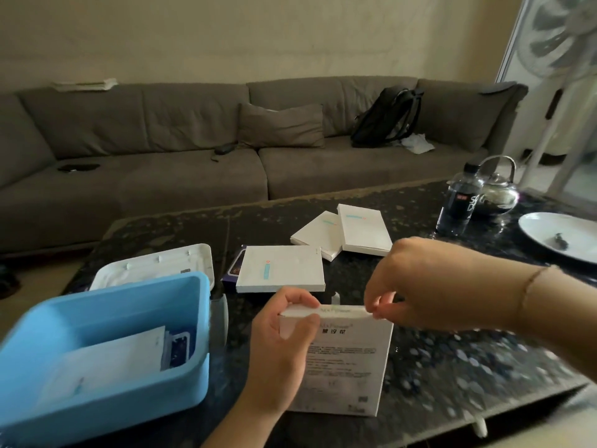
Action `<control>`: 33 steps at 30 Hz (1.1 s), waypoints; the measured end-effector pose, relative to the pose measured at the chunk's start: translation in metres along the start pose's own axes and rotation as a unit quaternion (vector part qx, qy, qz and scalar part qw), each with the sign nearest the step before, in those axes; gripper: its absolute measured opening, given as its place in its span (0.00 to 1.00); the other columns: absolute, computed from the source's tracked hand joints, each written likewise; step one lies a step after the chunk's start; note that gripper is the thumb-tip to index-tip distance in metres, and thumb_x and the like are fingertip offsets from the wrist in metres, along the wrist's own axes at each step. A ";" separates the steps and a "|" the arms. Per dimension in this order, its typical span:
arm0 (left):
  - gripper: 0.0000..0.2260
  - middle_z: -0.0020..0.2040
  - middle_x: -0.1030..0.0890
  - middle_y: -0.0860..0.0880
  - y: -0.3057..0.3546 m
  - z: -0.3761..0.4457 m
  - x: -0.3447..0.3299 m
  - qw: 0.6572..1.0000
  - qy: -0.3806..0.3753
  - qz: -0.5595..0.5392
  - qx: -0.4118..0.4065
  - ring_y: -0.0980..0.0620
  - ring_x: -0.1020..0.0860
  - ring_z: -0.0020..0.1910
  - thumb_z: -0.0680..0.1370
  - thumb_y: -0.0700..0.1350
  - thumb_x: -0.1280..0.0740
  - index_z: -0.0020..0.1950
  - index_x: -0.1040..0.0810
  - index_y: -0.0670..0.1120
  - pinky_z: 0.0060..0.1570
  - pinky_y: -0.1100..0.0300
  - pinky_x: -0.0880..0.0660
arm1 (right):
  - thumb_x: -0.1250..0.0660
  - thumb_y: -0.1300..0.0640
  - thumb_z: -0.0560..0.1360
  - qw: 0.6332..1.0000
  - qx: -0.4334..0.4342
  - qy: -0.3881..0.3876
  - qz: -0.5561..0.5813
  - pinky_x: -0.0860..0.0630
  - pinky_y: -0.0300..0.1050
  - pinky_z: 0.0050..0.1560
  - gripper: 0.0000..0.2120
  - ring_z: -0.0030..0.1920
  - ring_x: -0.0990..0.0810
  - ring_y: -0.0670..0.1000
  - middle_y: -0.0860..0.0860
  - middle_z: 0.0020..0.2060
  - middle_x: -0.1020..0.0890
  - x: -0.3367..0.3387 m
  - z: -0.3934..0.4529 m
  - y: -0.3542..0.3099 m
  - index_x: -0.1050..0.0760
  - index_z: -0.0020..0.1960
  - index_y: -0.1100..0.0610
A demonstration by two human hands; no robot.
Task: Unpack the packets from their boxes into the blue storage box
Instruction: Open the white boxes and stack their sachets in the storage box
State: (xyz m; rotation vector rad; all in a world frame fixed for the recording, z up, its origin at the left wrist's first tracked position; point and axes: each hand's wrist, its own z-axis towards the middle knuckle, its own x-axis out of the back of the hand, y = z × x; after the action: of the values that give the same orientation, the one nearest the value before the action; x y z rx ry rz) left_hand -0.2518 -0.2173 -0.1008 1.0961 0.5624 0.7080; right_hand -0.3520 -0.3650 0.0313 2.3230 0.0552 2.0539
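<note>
Left grip (pixel 284 337) curled round the white box (pixel 342 363), standing upright on the dark surface (pixel 452 357); right grip (pixel 420 282) pinching its top flap. Blue storage box (pixel 106 357) just to the left, white packet (pixel 109 360) inside. Three more flat white boxes (pixel 281 268) lying behind.

The worktop (pixel 452 357) is dark and speckled. At the near left sits a blue box (pixel 197 318), and a white lid (pixel 151 265) lies just behind it. In the middle lies a flat white box (pixel 281 268), resting partly on a dark box (pixel 233 270). Farther back lie two more white boxes (pixel 363 229), one overlapping the other. At the far right stand a water bottle (pixel 458 202) and a shiny kettle (pixel 499 192). A white plate (pixel 542 227) lies near them, at the right edge.
</note>
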 end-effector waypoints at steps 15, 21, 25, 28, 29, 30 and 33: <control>0.19 0.42 0.18 0.47 -0.002 -0.008 -0.003 1.000 0.024 0.014 0.004 0.48 0.18 0.45 0.67 0.58 0.34 0.50 0.25 0.47 0.42 0.62 0.22 | 0.34 0.53 0.77 0.994 0.028 -0.048 -0.095 0.34 0.34 0.32 0.17 0.43 0.28 0.49 0.44 0.40 0.30 0.005 0.011 -0.025 0.39 0.61 0.45; 0.20 0.45 0.20 0.54 0.003 -0.014 -0.005 0.998 0.056 0.019 -0.013 0.50 0.19 0.48 0.68 0.58 0.33 0.58 0.29 0.55 0.44 0.62 0.20 | 0.33 0.52 0.74 0.999 0.032 -0.010 0.004 0.20 0.42 0.47 0.16 0.48 0.22 0.46 0.43 0.49 0.21 -0.001 0.003 -0.015 0.40 0.49 0.41; 0.20 0.47 0.21 0.55 0.005 -0.019 -0.008 0.996 0.074 0.015 -0.037 0.51 0.21 0.51 0.69 0.53 0.33 0.60 0.29 0.52 0.46 0.66 0.22 | 0.32 0.58 0.72 0.991 0.045 0.080 0.099 0.21 0.41 0.41 0.16 0.41 0.21 0.46 0.42 0.37 0.21 -0.014 0.000 -0.003 0.38 0.39 0.44; 0.20 0.50 0.21 0.52 0.004 -0.024 -0.009 0.995 0.087 -0.007 -0.053 0.47 0.20 0.51 0.69 0.49 0.33 0.60 0.31 0.53 0.45 0.63 0.20 | 0.37 0.59 0.71 0.964 0.035 0.170 0.202 0.23 0.47 0.38 0.11 0.35 0.23 0.48 0.43 0.32 0.23 -0.035 -0.001 -0.002 0.33 0.40 0.43; 0.20 0.50 0.22 0.52 0.004 -0.025 -0.009 0.993 0.094 -0.015 -0.063 0.47 0.21 0.50 0.69 0.48 0.33 0.60 0.31 0.53 0.43 0.62 0.20 | 0.38 0.58 0.72 0.950 0.025 0.211 0.229 0.23 0.47 0.37 0.09 0.34 0.23 0.48 0.43 0.33 0.22 -0.045 -0.001 -0.003 0.30 0.42 0.43; 0.18 0.50 0.23 0.53 0.005 -0.025 -0.010 0.991 0.103 -0.012 -0.080 0.48 0.21 0.50 0.69 0.46 0.34 0.58 0.31 0.53 0.43 0.61 0.21 | 0.38 0.57 0.73 0.934 0.015 0.254 0.249 0.23 0.45 0.37 0.09 0.35 0.22 0.48 0.43 0.34 0.20 -0.055 -0.001 -0.004 0.29 0.46 0.42; 0.11 0.50 0.27 0.55 0.006 -0.024 -0.012 0.979 0.123 0.083 -0.137 0.49 0.25 0.52 0.69 0.45 0.37 0.50 0.31 0.55 0.51 0.64 0.25 | 0.36 0.46 0.76 0.892 -0.005 0.360 0.275 0.25 0.32 0.37 0.07 0.40 0.20 0.43 0.40 0.42 0.19 -0.078 -0.008 -0.010 0.28 0.54 0.41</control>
State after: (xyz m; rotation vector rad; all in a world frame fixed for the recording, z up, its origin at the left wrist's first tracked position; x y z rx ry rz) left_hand -0.2778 -0.2103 -0.1029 0.8088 0.5667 1.0443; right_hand -0.3694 -0.3596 -0.0458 1.5312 -0.6565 3.0514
